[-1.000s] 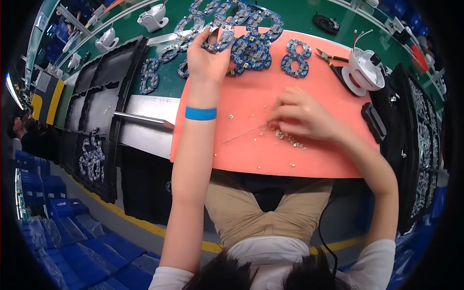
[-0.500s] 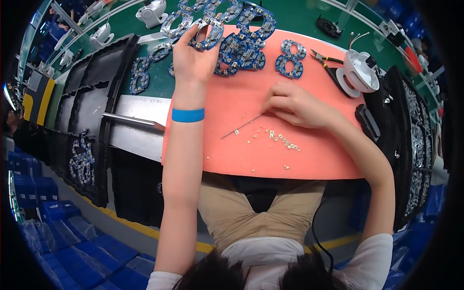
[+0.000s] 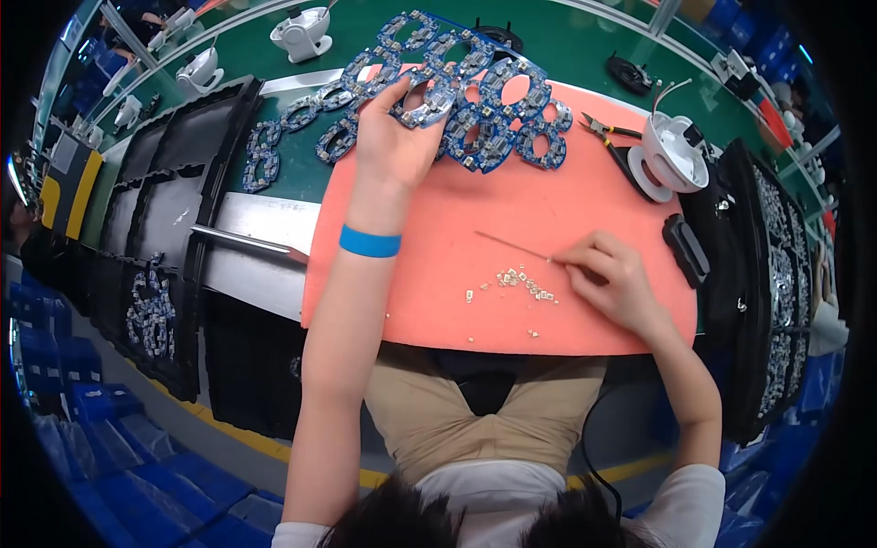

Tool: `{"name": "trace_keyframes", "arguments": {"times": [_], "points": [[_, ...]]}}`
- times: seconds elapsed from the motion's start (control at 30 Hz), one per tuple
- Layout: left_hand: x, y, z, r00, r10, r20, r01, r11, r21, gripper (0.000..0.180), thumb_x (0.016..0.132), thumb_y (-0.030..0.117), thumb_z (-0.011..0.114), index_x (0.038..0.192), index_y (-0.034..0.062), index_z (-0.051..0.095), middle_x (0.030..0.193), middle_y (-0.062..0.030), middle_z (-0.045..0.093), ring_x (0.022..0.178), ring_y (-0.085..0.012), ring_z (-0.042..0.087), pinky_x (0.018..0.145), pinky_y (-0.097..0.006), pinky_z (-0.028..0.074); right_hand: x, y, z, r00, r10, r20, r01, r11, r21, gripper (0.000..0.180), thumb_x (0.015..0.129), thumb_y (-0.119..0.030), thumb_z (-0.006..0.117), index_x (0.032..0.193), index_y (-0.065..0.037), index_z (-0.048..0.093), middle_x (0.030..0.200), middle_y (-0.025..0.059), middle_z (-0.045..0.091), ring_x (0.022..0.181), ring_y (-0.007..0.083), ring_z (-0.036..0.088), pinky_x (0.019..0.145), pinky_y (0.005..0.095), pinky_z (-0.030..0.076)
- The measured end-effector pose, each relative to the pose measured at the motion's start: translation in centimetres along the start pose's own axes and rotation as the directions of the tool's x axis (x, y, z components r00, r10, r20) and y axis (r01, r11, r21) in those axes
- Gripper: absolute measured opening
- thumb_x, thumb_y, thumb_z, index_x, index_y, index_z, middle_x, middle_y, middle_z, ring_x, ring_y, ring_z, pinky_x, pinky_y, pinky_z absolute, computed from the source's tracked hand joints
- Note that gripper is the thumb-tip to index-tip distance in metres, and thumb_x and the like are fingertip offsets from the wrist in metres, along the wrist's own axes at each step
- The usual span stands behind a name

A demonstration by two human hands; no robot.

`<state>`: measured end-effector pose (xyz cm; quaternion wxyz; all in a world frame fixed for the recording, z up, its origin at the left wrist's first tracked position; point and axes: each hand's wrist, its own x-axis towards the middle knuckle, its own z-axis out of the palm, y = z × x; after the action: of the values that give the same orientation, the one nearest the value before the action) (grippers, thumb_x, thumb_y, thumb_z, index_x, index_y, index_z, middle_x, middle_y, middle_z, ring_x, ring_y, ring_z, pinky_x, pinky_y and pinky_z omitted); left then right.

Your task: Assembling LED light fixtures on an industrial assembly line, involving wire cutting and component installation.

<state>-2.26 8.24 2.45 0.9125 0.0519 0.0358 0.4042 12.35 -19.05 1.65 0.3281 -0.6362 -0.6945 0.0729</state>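
My left hand (image 3: 400,137) is closed on the near left part of a panel of joined blue circuit boards (image 3: 493,119), shaped like figure eights and raised over the far side of the pink mat (image 3: 420,292). Its fingertips are partly hidden by the panel. Lower right, my right hand (image 3: 612,279) pinches a thin, dark, pointed stick (image 3: 514,245) whose tip points to the far left. Just left of that hand lies a scatter of tiny pale square parts (image 3: 513,278). Behind the panel's right side, a separate figure-eight board (image 3: 541,160) rests on the mat, partly covered.
Yellow-handled cutters (image 3: 598,126) lie near a white rounded device (image 3: 671,155) at the right. A black oblong object (image 3: 685,249) sits at the mat's right edge. More blue boards (image 3: 263,155) are at the left, beside black trays (image 3: 169,173) and a metal bar (image 3: 247,239).
The panel in my left hand has come nearer and shifted right. My right hand has moved nearer and right with the stick, whose tip now points away instead of toward me.
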Motion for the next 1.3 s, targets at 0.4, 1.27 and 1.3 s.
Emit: {"name": "trace_keyframes", "arguments": {"times": [0.4,1.27,1.3], "points": [[0.1,-0.2,0.7,0.996,0.079,-0.044,-0.073,0.989,0.125,0.029,0.096,0.004,0.044,0.122,-0.0105,0.041,0.128,-0.0258,0.046,0.125,-0.0397,0.043,0.113,-0.056,0.031,-1.5,-2.5,1.2,0.997,-0.057,0.059,0.051,0.993,0.104,0.022,0.070,0.003,0.069,0.092,-0.003,0.069,0.080,0.0077,0.059,0.070,0.0217,0.061,0.060,0.0327,0.050],[1.5,1.5,-2.0,0.993,-0.044,0.111,0.035,0.996,0.082,0.030,0.098,0.002,0.041,0.123,-0.0127,0.037,0.128,-0.0274,0.046,0.127,-0.0372,0.043,0.114,-0.053,0.033,-2.9,-4.2,1.5,0.985,-0.137,0.108,0.123,0.984,0.131,0.026,0.068,0.003,0.071,0.093,-0.004,0.069,0.080,0.0063,0.060,0.071,0.0219,0.060,0.061,0.0325,0.050],[1.5,1.5,-2.0,0.992,-0.048,0.116,0.039,0.996,0.079,0.029,0.098,0.002,0.041,0.123,-0.0127,0.037,0.128,-0.0273,0.046,0.127,-0.0373,0.043,0.114,-0.053,0.033,-3.0,-4.2,1.5,0.985,-0.136,0.108,0.121,0.984,0.131,0.026,0.068,0.003,0.071,0.093,-0.004,0.069,0.080,0.0063,0.060,0.071,0.0219,0.060,0.061,0.0325,0.050]]}}
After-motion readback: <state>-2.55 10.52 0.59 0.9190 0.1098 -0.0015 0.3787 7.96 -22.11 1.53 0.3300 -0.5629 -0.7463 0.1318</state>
